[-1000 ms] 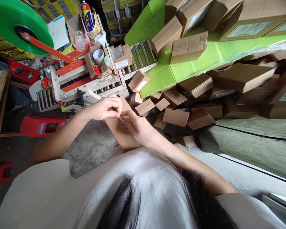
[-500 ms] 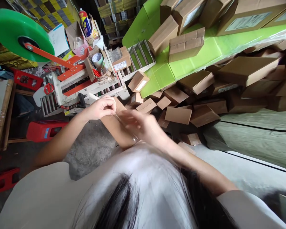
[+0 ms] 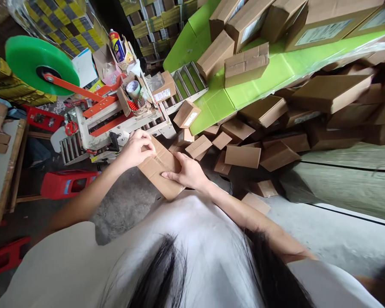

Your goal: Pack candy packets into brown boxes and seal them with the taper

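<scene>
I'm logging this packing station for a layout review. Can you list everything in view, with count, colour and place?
cardboard box: one, brown, under both hands, centre
loose boxes: many, brown, heaped right of the hands
larger boxes: several, brown, on the green surface
green surface: one, bright green, upper right
tape machine: one, white and orange, with rollers, left of centre
tape roll: one, green, upper left on the machine's arm
spray can: one, blue and yellow, top centre
stools: at least two, red, lower left floor
left hand: on the box's far edge
right hand: flat on the box
</scene>
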